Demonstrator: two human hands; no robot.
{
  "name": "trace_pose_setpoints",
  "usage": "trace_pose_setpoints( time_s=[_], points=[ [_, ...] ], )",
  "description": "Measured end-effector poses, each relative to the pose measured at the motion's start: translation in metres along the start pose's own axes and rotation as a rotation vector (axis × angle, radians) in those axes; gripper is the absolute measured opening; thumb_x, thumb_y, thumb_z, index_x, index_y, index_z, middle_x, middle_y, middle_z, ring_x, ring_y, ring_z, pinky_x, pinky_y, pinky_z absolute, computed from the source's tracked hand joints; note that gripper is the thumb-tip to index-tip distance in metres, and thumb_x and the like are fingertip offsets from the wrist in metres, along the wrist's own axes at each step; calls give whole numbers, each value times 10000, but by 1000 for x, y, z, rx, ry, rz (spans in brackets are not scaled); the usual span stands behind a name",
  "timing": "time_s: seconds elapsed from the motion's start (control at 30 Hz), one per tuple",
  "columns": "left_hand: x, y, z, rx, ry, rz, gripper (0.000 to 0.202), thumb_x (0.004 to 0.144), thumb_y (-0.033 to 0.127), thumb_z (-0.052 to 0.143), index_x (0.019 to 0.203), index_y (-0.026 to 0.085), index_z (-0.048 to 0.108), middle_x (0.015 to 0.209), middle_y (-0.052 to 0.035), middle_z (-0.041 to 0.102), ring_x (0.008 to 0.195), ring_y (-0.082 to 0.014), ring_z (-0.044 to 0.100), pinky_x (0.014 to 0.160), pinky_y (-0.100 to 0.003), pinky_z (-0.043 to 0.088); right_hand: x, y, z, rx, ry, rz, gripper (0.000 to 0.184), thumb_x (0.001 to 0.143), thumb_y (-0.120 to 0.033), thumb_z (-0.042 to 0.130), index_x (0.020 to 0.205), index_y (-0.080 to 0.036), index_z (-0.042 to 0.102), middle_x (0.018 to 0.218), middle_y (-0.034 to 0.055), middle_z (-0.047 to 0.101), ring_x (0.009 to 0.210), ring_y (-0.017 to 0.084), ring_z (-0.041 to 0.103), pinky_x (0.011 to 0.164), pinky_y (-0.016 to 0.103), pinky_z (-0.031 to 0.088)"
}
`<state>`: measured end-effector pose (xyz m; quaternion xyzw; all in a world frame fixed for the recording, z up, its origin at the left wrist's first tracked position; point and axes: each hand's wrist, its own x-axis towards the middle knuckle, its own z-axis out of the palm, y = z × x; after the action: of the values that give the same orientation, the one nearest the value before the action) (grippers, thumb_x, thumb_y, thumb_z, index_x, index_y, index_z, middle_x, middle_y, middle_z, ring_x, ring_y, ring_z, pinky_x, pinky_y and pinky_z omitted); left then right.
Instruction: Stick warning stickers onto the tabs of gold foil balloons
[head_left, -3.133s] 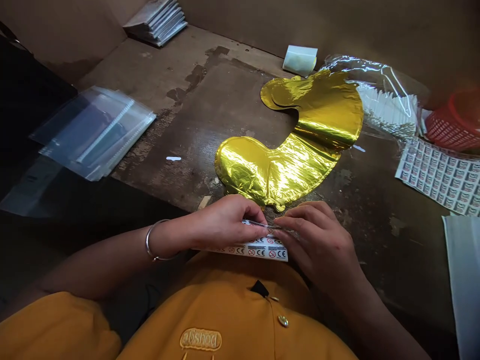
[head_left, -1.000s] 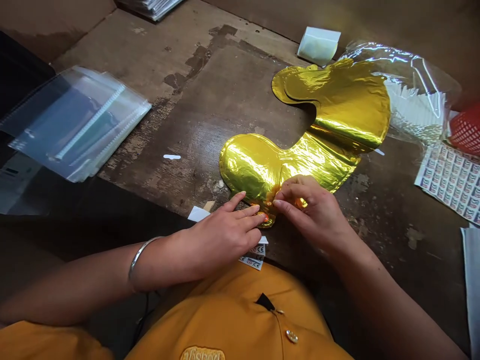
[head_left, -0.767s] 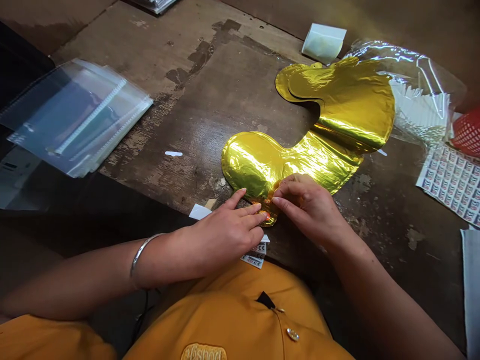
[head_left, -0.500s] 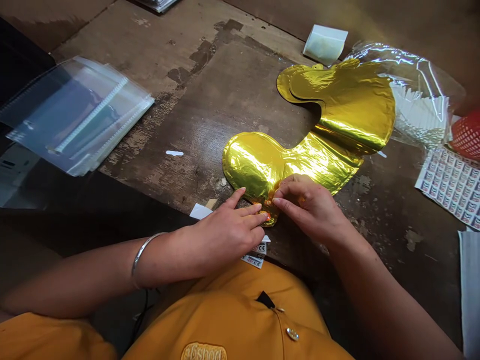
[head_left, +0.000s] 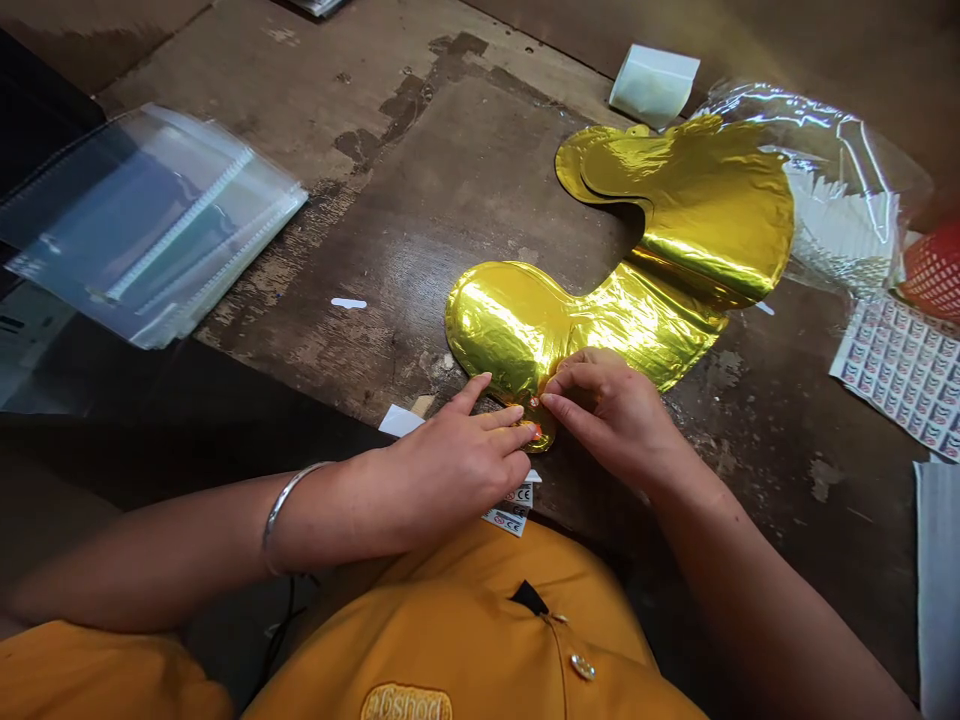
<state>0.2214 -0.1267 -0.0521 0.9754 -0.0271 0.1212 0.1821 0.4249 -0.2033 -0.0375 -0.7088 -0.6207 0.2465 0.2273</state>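
A shiny gold foil balloon (head_left: 506, 325), flat and partly folded over at its far end, lies on the table in front of me. My left hand (head_left: 454, 465) rests palm down by its near end, fingers spread, with fingertips pressing on the foil tab there. Thumb and index finger of my right hand (head_left: 622, 415) are pinched together at the right edge of that same end. What they grip is too small to make out. A tiny printed mark (head_left: 534, 402) shows on the foil between the hands, and an orange-red spot lies by my left fingertips.
Clear plastic sleeves (head_left: 172, 230) are stacked at the left. A clear bag (head_left: 844, 210) of white strips, a red basket (head_left: 934, 270) and a sticker sheet (head_left: 904, 370) stand at the right. Small CE labels (head_left: 514, 510) lie at the table's near edge.
My right hand has shifted very slightly left along the foil, still pinching. The left hand and the balloon stay almost the same.
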Motion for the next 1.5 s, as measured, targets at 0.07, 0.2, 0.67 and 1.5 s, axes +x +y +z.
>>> trace_pose_setpoints(
  time_s=[0.07, 0.2, 0.67, 1.5],
  points=[
    [-1, 0, 1, 2, 2, 0, 169, 912, 97, 474, 880, 142, 634, 1212, -120, 674, 1160, -285, 612, 1075, -614, 320, 0, -1, 1, -10, 3, 2, 105, 836, -211, 608, 736, -206, 640, 840, 42, 627, 838, 192, 577, 750, 333, 437],
    [-1, 0, 2, 4, -2, -4, 169, 917, 103, 473, 881, 151, 632, 1214, -108, 675, 1171, -269, 604, 1097, -594, 293, -1, -2, 5, -55, 11, 14, 96, 823, -246, 643, 736, -211, 623, 819, 38, 620, 827, 202, 563, 738, 335, 428],
    [4, -3, -3, -61, -65, -43, 154, 863, 82, 518, 924, 147, 644, 1241, -90, 667, 1198, -267, 590, 1126, -552, 257, -3, 12, 9, -338, 437, -34, 217, 859, -98, 438, 968, -187, 603, 912, 100, 653, 830, 218, 609, 711, 343, 495],
    [-4, 5, -26, -48, 63, -115, 124, 846, 138, 544, 785, 135, 652, 1304, -145, 583, 1220, -284, 540, 1049, -426, 459, -6, 10, -6, 625, 154, 369, 387, 776, -533, 646, 663, -163, 655, 554, -18, 529, 513, 105, 420, 481, 248, 336]
  ],
)
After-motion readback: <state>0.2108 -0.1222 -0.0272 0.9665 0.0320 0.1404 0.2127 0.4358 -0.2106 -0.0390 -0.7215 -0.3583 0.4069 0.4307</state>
